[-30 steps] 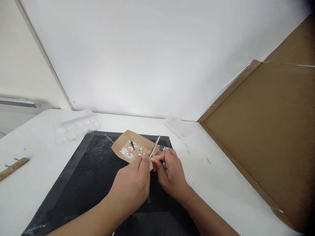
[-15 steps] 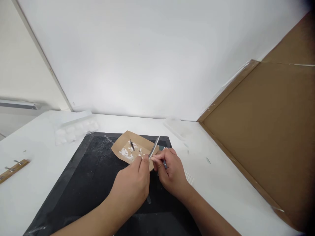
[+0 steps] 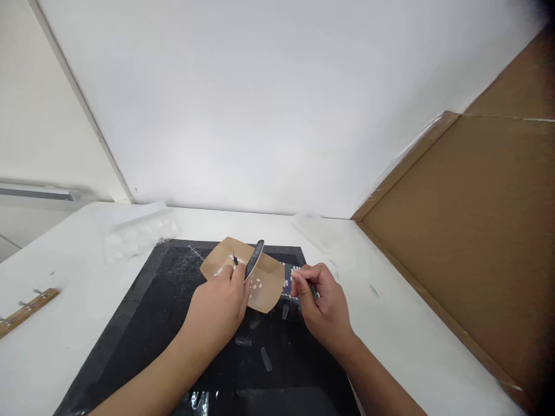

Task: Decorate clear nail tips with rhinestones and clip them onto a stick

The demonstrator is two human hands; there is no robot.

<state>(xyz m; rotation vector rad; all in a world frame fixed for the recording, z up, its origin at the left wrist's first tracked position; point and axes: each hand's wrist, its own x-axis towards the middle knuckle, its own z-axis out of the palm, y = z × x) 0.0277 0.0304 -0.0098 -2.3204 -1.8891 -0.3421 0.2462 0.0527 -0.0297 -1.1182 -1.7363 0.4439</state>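
Observation:
My left hand [image 3: 219, 303] is closed around a dark grey nail file [image 3: 255, 260], its rounded end pointing up and away over a brown paper tray [image 3: 271, 274]. White bits and a small black object [image 3: 235, 259] lie in the tray. Right of it, my right hand [image 3: 323, 300] is pinched shut. A dark, slim piece shows by its curled fingers, but what the fingertips grip is too small to make out. Several clear false nail tips [image 3: 266, 359] are scattered on the black mat [image 3: 173, 323] beneath. A dark card with white marks [image 3: 288, 280] is partly behind my right hand.
At the back left sits a clear plastic tray [image 3: 139, 237]; another clear piece [image 3: 310, 230] lies at the back right. A wooden strip with metal pegs [image 3: 30, 309] is at the far left. Brown cardboard [image 3: 459, 219] borders the right side, a white wall [image 3: 260, 115] the back.
My hands have drawn apart: the left with the nail file went left, the right went right. The file now shows its broad face. Clear nail tips on the mat have come into view.

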